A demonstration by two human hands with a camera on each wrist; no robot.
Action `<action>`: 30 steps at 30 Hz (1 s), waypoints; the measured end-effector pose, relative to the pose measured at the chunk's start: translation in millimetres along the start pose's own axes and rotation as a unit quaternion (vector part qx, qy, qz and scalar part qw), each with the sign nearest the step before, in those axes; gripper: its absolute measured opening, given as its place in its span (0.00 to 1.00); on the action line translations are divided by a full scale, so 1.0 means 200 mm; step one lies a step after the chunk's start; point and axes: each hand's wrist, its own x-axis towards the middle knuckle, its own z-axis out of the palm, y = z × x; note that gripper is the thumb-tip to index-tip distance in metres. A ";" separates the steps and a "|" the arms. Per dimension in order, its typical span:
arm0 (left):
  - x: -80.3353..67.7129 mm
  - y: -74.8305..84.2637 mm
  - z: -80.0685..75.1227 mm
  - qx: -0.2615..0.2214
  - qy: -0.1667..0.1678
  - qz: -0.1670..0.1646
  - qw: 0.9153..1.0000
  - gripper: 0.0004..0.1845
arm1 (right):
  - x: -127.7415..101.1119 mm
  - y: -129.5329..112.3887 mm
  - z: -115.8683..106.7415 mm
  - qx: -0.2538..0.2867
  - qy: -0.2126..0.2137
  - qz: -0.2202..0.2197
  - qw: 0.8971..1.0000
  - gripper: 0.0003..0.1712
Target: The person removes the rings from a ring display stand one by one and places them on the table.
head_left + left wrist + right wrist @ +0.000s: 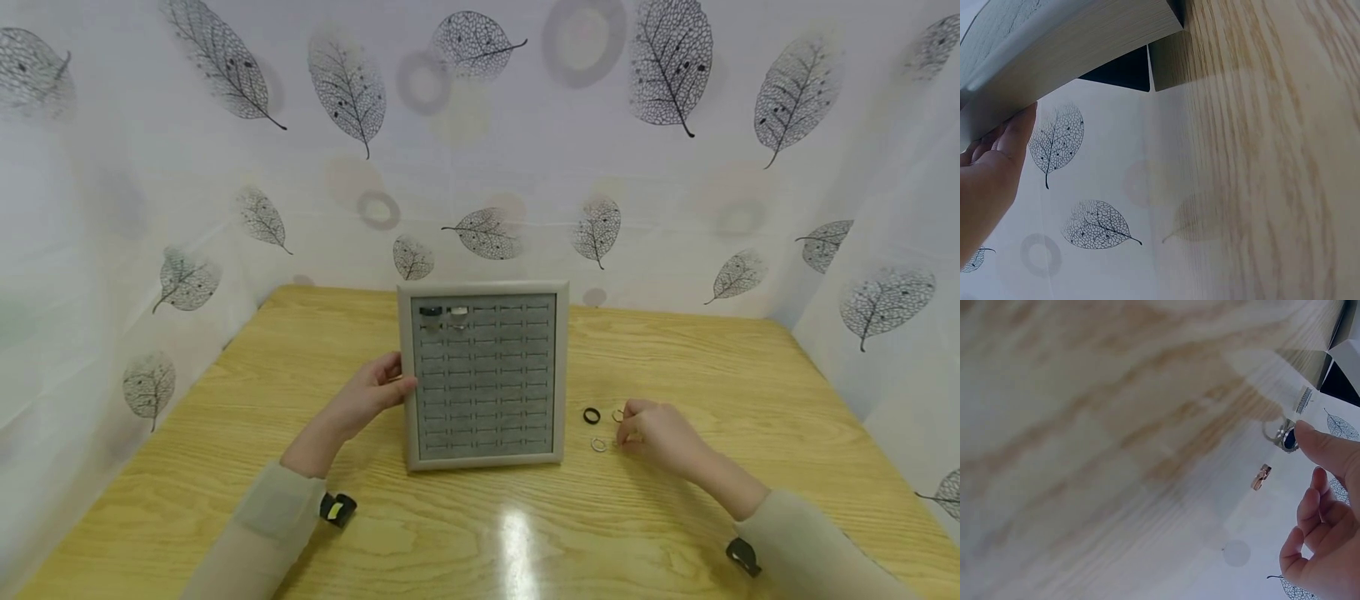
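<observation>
A grey ring tray (483, 379) with rows of slots stands tilted on the wooden table (675, 350). A black ring (431, 312) and a silver ring (458, 312) sit in its top row. My left hand (372, 390) grips the tray's left edge (1072, 56), thumb in front and fingers (1019, 128) behind. My right hand (649, 429) rests on the table to the right of the tray. One fingertip (1310, 434) touches a silver ring with a blue stone (1285, 435); the other fingers are curled. Close by lie a rose-gold ring (1260, 477), a black ring (592, 415) and a thin silver ring (598, 444).
A white curtain printed with leaves (480, 142) encloses the table at the back and on both sides. The tray's lower corner (1335, 344) stands just beyond the loose rings. Bare wood (487, 533) stretches in front of the tray.
</observation>
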 end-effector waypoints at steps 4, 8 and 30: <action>0.00 0.00 0.00 -0.002 0.001 0.000 1.000 0.31 | -0.01 0.01 0.01 0.011 0.000 0.005 1.000 0.08; 0.00 0.00 0.00 -0.003 0.000 0.004 1.000 0.31 | -0.01 0.01 0.02 0.010 -0.010 0.020 1.000 0.09; 0.00 -0.01 0.00 -0.004 -0.008 0.012 1.000 0.30 | 0.00 -0.01 -0.03 0.010 -0.034 0.036 0.999 0.04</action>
